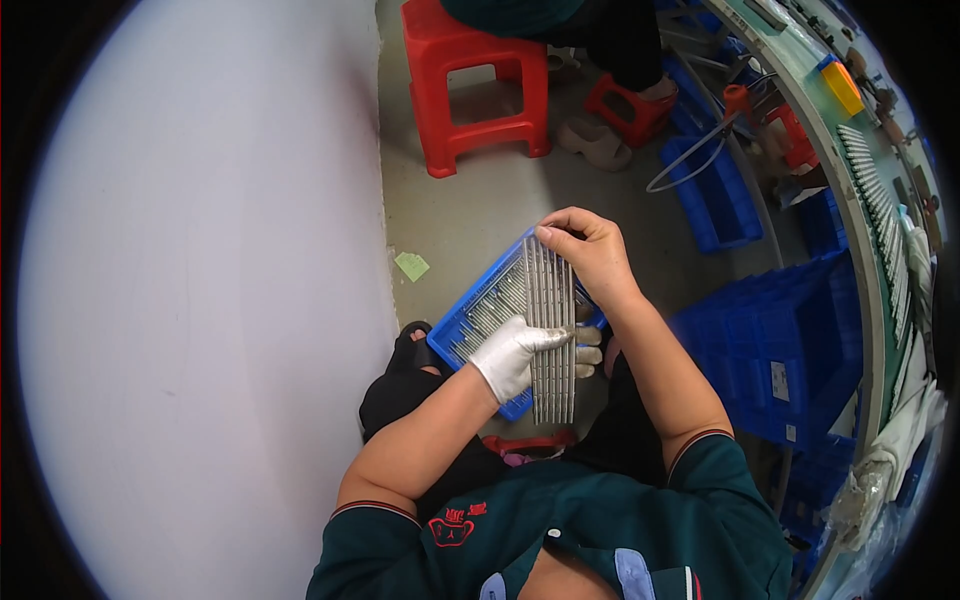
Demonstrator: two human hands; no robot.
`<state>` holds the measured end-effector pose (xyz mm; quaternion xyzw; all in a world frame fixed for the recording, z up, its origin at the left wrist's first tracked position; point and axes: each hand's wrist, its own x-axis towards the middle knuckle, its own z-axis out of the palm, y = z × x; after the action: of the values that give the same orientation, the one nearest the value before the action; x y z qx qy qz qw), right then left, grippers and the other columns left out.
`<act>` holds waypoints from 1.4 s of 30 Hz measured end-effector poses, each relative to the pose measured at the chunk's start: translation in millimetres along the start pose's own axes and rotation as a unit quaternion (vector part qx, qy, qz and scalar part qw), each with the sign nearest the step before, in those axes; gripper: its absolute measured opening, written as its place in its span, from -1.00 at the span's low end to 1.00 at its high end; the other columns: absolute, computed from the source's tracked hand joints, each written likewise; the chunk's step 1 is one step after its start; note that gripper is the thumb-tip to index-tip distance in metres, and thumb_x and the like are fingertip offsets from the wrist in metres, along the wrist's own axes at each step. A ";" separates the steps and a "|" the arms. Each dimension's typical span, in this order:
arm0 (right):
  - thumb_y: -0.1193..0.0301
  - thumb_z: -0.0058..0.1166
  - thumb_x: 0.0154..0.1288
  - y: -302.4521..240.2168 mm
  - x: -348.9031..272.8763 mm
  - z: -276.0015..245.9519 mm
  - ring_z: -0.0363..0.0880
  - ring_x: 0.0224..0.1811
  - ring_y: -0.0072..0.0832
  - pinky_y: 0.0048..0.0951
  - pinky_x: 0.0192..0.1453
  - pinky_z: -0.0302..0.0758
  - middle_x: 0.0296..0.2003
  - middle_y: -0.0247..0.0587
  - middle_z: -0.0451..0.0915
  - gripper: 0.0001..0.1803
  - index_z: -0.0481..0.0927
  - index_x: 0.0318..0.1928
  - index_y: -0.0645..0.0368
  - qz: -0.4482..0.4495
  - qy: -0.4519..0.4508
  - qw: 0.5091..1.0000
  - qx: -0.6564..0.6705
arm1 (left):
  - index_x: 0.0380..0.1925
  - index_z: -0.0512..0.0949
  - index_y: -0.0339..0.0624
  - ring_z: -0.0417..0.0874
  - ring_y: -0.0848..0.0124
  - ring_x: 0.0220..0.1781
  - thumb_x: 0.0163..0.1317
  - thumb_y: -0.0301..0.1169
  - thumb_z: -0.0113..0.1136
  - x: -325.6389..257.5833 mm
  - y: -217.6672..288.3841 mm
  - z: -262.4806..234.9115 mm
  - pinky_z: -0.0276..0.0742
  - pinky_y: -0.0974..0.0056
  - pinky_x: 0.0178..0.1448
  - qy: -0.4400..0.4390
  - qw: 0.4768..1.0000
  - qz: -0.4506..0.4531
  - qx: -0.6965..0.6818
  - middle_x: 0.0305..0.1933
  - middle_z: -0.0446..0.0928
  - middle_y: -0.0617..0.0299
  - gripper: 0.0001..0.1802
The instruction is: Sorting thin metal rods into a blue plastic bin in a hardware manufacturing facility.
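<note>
Several long, thin metal rods lie side by side in a flat bundle, with evenly spaced marks along them. My left hand, in a white glove with darkened fingertips, grips the bundle across its middle, thumb on top and fingers round the far side. Bare, my right hand pinches the far end of the rods between thumb and fingers. Beneath them sits a blue tray with many more metal rods in it, partly hidden by my hands and the bundle.
On the left rises a white wall. Ahead, a person sits on a red stool, near beige clogs. Blue crates are stacked at my right, below a green-topped workbench that bears a row of rods.
</note>
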<state>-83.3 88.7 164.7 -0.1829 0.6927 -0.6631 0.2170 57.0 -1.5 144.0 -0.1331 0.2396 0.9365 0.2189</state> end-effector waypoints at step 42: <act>0.50 0.21 0.16 -16.0 -9.8 2.8 0.48 -0.46 -0.56 -0.54 -0.36 0.39 -0.48 -0.27 0.56 -0.90 0.66 -0.32 0.26 -0.177 0.034 0.959 -0.220 | 0.03 0.43 -0.34 0.68 0.13 -0.09 0.21 -0.66 0.04 -1.1 12.0 -2.5 0.68 0.08 -0.02 0.177 0.976 0.127 0.031 -0.10 0.58 -0.02 -0.65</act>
<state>-74.1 90.8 181.2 -0.3229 0.7851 -0.5278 0.0272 52.6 -12.6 146.9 -0.2586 0.3185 0.9102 0.0567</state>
